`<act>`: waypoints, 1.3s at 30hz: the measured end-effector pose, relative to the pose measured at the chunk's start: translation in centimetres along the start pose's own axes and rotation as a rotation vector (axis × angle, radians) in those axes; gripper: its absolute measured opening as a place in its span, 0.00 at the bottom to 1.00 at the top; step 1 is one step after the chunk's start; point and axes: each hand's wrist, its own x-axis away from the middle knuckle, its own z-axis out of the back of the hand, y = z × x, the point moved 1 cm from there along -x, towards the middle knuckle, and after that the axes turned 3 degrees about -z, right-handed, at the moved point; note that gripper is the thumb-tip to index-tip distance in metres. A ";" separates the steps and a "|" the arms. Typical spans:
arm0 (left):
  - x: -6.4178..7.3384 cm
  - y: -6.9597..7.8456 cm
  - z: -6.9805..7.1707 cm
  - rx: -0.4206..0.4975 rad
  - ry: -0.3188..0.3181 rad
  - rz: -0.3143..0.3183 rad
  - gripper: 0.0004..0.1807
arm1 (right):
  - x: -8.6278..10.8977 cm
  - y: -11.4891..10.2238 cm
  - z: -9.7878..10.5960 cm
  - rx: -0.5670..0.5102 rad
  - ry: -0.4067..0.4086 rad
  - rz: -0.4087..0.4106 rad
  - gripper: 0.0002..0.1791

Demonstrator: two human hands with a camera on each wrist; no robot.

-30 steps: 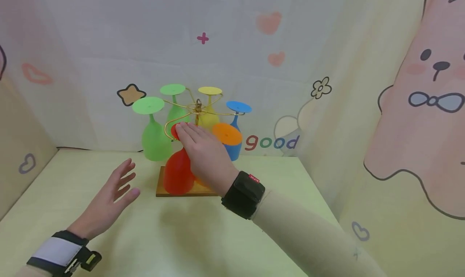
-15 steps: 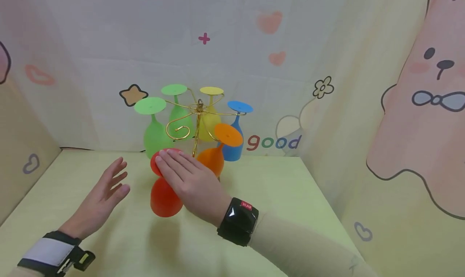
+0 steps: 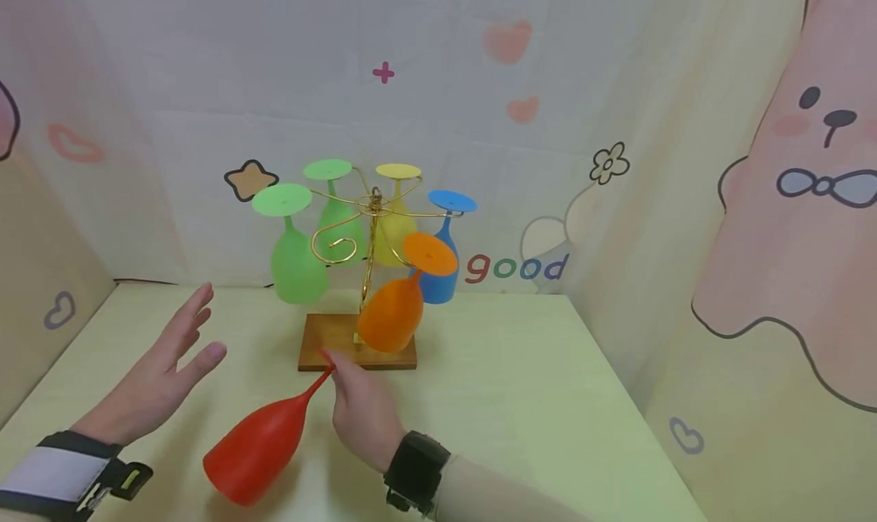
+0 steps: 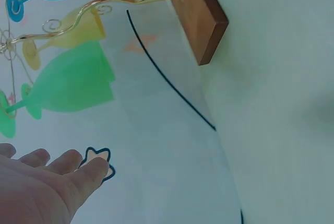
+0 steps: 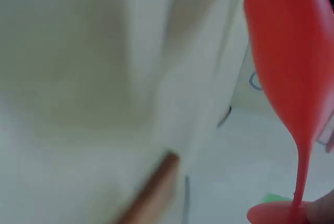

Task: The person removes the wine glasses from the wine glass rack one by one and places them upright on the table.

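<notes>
A red plastic goblet point(image 3: 259, 447) hangs tilted over the table, its bowl pointing down and left. My right hand point(image 3: 365, 409) grips it at the foot end of the stem; most of the foot is hidden by the hand in the head view. In the right wrist view the red goblet point(image 5: 292, 51) shows its bowl, thin stem and round foot beside a fingertip. My left hand point(image 3: 154, 377) is held in the air at the left, fingers extended, touching nothing. Behind both hands stands a gold wire goblet rack point(image 3: 372, 263) on a wooden base point(image 3: 322, 343), with one front hook bare.
Upside down on the rack hang two green goblets point(image 3: 299, 267), a yellow goblet point(image 3: 396, 237), a blue goblet point(image 3: 440, 282) and an orange goblet point(image 3: 392, 315). The pale table point(image 3: 521, 400) meets a printed cloth backdrop point(image 3: 438, 65) at the back.
The red goblet has come off the rack's front hook and moved down toward me, tilting over in my right hand. My left hand has shifted slightly left.
</notes>
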 end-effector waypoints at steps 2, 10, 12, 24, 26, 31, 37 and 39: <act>0.0 0.4 0.3 -0.014 -0.001 0.001 0.44 | 0.4 0.8 -1.3 -0.177 -0.035 -0.128 0.17; 0.0 1.9 -0.3 -0.167 -0.068 -0.062 0.50 | 1.2 3.4 -4.5 -0.757 -0.186 -0.597 0.11; 0.0 2.4 -0.8 -0.207 -0.063 -0.138 0.52 | 1.5 3.5 -4.7 -0.854 -0.217 -0.669 0.12; 0.1 5.0 -4.1 -0.556 -0.103 -0.422 0.55 | 1.6 4.4 -5.4 -1.149 -0.235 -0.886 0.16; 0.1 5.0 -4.5 -0.573 -0.116 -0.422 0.55 | 1.5 4.4 -5.5 -1.143 -0.236 -0.893 0.17; 0.2 4.9 -5.0 -0.592 -0.124 -0.436 0.54 | 1.3 4.4 -5.4 -1.136 -0.235 -0.890 0.17; 0.2 4.7 -5.3 -0.577 -0.150 -0.415 0.50 | 1.1 4.5 -5.6 -1.178 -0.224 -0.877 0.19; 0.2 4.6 -5.4 -0.571 -0.161 -0.397 0.47 | 1.0 4.4 -5.7 -1.187 -0.223 -0.874 0.20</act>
